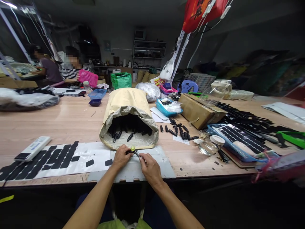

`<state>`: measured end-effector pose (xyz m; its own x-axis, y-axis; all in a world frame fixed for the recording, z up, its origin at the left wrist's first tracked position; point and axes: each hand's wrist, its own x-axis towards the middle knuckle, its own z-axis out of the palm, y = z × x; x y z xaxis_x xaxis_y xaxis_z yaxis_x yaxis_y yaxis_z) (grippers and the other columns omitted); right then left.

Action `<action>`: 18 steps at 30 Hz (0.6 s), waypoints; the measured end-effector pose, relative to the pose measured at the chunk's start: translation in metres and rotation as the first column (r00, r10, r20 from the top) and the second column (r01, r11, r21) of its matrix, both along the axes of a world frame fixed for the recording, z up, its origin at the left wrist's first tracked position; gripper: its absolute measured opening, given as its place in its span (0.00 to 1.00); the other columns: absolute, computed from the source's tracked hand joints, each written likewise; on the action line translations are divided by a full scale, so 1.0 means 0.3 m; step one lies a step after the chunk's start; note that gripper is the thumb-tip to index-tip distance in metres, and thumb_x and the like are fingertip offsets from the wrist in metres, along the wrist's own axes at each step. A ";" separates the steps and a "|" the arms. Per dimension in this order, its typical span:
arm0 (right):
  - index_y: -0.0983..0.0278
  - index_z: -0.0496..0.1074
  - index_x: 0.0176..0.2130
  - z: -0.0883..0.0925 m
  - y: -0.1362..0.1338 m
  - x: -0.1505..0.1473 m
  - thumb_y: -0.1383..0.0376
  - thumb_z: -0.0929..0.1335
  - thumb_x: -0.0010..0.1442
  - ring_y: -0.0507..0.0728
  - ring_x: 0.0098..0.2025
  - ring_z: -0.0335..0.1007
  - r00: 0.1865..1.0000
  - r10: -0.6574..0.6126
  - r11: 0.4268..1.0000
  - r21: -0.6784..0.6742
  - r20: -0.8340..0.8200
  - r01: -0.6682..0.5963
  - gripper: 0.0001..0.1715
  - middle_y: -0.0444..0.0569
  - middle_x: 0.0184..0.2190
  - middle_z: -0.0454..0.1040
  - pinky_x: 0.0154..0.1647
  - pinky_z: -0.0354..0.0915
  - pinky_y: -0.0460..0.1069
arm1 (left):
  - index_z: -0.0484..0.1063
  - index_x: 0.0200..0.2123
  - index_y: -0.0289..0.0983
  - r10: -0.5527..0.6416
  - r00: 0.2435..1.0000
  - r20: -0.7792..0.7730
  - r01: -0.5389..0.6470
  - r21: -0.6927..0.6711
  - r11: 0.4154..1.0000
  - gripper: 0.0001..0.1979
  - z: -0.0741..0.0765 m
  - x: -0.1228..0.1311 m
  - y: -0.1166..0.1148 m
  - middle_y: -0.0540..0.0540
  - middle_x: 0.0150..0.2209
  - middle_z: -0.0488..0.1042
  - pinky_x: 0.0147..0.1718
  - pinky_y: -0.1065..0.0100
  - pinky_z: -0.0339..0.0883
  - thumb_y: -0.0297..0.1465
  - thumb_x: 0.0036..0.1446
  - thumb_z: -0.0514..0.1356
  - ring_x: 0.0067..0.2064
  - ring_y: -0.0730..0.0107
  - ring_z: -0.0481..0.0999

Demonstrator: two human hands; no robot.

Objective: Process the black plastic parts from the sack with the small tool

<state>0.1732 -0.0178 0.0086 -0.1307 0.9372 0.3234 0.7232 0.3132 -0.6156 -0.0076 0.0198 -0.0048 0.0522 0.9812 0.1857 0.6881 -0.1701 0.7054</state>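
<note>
My left hand (122, 158) is closed, thumb and fingers pinching a small dark piece at the bag's mouth. A small yellow-green round thing (132, 148) shows at its fingertips. My right hand (150, 168) grips a slim dark rod-like tool (137, 154), whose far end meets the yellow-green thing; its exact kind is unclear. Just beyond both hands lies a large paper sack (128, 98), its mouth facing me, with several black tapered pieces (130, 137) inside. Under my hands is a grey sheet (164, 162) on the table.
Black stickers on a white sheet (83, 148) lie left, with a white box (33, 148) on them. Rightward are loose black pieces (182, 133), a clear jar (209, 146), a cardboard box (200, 111) and a blue tray (214, 130). Two people sit at the far left.
</note>
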 end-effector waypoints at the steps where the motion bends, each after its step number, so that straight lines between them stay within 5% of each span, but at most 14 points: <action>1: 0.58 0.74 0.46 0.003 0.012 0.007 0.63 0.60 0.65 0.52 0.40 0.72 1.000 -0.017 1.000 0.004 0.006 0.017 0.16 0.45 0.38 0.76 0.41 0.64 0.45 | 0.79 0.36 0.41 0.004 1.000 0.003 -0.004 -0.004 1.000 0.06 0.000 0.000 0.000 0.49 0.32 0.70 0.41 0.65 0.63 0.31 0.54 0.62 0.40 0.65 0.70; 10: 0.58 0.76 0.45 -0.016 0.224 0.114 0.67 0.63 0.63 0.55 0.42 0.67 0.919 -0.227 0.974 0.099 0.323 0.206 0.14 0.47 0.38 0.75 0.42 0.58 0.47 | 0.77 0.36 0.40 0.021 0.998 -0.055 -0.022 -0.015 1.000 0.07 0.004 0.003 -0.006 0.48 0.35 0.71 0.42 0.64 0.62 0.35 0.54 0.63 0.42 0.63 0.70; 18: 0.60 0.72 0.47 -0.056 0.213 0.099 0.64 0.63 0.64 0.57 0.43 0.63 0.859 -0.265 0.964 0.126 0.437 0.233 0.13 0.50 0.41 0.72 0.40 0.54 0.50 | 0.74 0.33 0.39 -0.025 1.000 0.004 0.025 -0.038 0.999 0.14 0.036 -0.007 0.005 0.47 0.35 0.71 0.45 0.63 0.61 0.39 0.63 0.53 0.43 0.63 0.70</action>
